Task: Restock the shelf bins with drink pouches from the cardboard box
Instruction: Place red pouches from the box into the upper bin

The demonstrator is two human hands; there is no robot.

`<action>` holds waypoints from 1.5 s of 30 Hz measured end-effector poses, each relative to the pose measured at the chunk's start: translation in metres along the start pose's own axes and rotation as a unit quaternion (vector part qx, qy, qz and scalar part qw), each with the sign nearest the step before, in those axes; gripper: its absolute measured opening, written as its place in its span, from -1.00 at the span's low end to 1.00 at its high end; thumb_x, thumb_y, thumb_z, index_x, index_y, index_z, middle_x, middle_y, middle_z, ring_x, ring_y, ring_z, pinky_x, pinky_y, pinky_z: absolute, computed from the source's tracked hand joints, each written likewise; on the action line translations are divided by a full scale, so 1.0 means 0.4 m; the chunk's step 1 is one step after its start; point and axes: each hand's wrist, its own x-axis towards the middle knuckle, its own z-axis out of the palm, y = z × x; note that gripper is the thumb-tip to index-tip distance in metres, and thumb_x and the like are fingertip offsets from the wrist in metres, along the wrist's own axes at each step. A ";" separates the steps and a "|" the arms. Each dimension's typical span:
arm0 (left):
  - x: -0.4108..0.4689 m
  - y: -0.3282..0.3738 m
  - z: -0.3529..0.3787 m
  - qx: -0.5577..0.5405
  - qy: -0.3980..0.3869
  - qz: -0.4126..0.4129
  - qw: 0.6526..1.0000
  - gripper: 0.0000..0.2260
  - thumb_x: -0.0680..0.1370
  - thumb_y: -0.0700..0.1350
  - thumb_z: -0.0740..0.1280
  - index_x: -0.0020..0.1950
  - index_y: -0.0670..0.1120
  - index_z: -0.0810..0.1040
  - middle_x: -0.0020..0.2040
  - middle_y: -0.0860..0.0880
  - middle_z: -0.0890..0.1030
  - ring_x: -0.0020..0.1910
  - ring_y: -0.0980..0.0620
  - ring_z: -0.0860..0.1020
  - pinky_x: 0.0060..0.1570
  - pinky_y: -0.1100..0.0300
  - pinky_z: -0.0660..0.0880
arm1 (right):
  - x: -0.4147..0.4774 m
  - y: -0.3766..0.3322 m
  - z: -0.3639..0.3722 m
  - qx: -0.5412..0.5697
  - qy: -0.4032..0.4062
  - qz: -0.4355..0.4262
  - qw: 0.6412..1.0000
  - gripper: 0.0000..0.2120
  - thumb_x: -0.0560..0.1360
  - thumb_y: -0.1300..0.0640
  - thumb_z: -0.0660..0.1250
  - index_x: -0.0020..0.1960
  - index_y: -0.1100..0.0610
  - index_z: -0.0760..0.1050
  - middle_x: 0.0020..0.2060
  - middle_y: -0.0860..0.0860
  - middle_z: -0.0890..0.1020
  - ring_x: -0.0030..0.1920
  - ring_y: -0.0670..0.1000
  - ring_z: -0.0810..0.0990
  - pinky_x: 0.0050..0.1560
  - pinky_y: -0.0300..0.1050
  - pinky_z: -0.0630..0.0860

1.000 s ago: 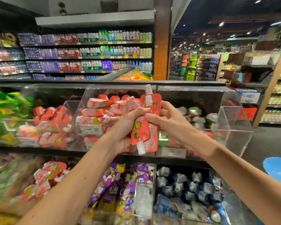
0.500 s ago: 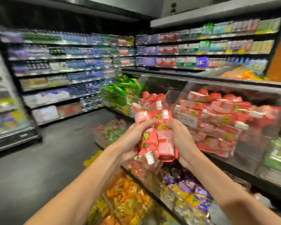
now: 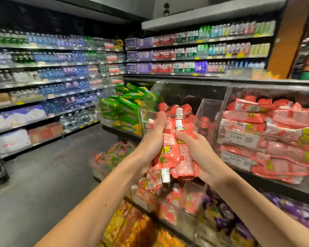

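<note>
Upright pouches (image 3: 171,157) tight in left hand (image 3: 151,139) and right hand (image 3: 198,154); spouts (image 3: 179,112) up, one down

Glossy red foil pouches (image 3: 175,154) (white plastic spouts) before clear, smooth plastic bins (image 3: 209,111).

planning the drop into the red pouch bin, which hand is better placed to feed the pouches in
Right, probably. The right hand grips the red pouches squarely before the half-full bin; the left hand sits by its left wall.
</note>
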 end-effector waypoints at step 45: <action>0.683 0.047 0.086 0.587 -0.175 0.320 0.723 -0.61 0.55 0.07 0.40 0.34 0.00 0.47 0.22 -0.11 0.59 0.20 -0.15 0.55 0.16 -0.01 0.46 | 0.175 -0.213 -0.027 -0.085 0.287 -0.068 0.952 -0.71 0.55 0.13 0.37 0.17 0.30 0.51 -0.32 0.10 0.64 -0.42 0.03 0.61 -0.45 -0.15 0.52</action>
